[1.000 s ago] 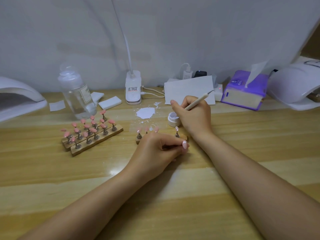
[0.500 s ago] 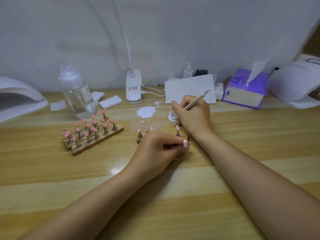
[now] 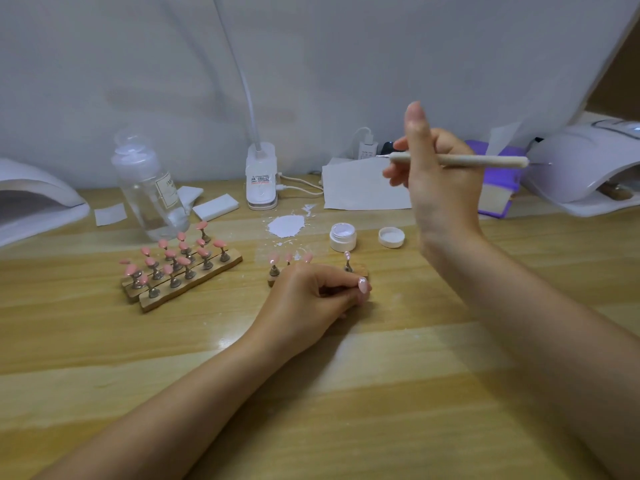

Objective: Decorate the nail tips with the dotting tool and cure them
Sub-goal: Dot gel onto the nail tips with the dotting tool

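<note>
My right hand is raised above the table and holds the dotting tool level, its wooden shaft lying across the fingers. My left hand rests on the table, fingers curled round the small wooden nail-tip stand, which carries several pink tips; most of the stand is hidden by the hand. An open white gel jar sits just behind it, with its lid to the right. Wooden racks of pink nail tips stand to the left.
A curing lamp sits at the far right and another at the far left. A clear bottle, lamp base, white paper, purple tissue box and spilled white paste line the back.
My right hand has lifted up and away from the gel jar with the dotting tool, turning it level. The jar and lid now show. My left hand has stayed on the stand.
</note>
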Demonstrator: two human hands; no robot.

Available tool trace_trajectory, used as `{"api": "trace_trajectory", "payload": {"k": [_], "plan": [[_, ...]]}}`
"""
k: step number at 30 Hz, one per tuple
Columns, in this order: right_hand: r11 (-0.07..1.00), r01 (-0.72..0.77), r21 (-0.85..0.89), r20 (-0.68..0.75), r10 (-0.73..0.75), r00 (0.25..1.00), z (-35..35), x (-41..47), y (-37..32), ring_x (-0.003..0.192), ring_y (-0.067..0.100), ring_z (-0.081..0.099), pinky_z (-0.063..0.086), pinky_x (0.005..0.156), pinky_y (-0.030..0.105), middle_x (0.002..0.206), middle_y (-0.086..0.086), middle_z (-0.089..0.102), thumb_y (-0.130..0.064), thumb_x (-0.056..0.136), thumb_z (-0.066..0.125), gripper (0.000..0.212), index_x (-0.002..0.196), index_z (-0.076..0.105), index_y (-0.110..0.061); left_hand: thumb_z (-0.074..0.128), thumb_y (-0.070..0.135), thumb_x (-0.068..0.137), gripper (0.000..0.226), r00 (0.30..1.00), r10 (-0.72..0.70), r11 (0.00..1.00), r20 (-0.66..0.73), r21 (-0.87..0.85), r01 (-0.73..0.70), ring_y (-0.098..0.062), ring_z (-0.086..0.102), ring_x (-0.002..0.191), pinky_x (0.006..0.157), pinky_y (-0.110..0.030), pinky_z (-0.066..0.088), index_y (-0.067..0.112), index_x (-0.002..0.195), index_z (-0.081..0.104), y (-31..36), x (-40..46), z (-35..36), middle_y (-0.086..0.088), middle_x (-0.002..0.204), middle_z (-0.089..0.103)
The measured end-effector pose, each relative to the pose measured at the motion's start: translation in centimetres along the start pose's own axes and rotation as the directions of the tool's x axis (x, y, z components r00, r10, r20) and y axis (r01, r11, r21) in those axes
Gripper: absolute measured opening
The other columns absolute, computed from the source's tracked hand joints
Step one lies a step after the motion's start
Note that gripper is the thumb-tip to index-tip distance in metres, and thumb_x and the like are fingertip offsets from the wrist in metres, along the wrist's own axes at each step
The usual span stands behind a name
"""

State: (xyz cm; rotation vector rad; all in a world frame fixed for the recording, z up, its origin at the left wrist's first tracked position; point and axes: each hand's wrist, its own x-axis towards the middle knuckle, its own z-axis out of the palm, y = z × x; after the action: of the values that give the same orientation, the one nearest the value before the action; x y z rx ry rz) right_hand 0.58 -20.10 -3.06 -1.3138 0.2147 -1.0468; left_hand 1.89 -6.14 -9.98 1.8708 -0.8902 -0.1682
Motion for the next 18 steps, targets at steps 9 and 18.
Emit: {"api": "trace_trajectory", "payload": {"k": [9,18], "plan": [[0.963,-0.238,-0.125,0.207,0.260,0.943,-3.5,-5.6,1.6,0.044,0.003,0.046,0.051,0.072,0.040,0.041,-0.010,0.049,-0.044,0.054,0.071,0.031,0.046,0.051,-0.021,0.067,0.021,0.082,0.013,0.998,0.058,0.994,-0.006,0.088,-0.057,-0.003,0.049,0.053,0.106,-0.005,0.006,0.023,0.069,0.071,-0.2,0.0,-0.2,-0.004,0.068,0.068],[0.976,-0.186,-0.110,0.293,0.211,0.933,-3.5,-6.0,2.7,0.033,0.005,0.049,0.037,0.039,0.010,0.033,-0.004,0.044,-0.005,0.080,0.067,0.041,0.050,0.039,-0.007,0.068,0.022,0.081,0.010,0.997,0.081,0.995,0.014,0.053,-0.081,-0.001,0.051,0.053,0.104,-0.024,0.021,0.030,0.081,0.074,-0.2,0.1,-0.2,0.000,0.068,0.070]]}}
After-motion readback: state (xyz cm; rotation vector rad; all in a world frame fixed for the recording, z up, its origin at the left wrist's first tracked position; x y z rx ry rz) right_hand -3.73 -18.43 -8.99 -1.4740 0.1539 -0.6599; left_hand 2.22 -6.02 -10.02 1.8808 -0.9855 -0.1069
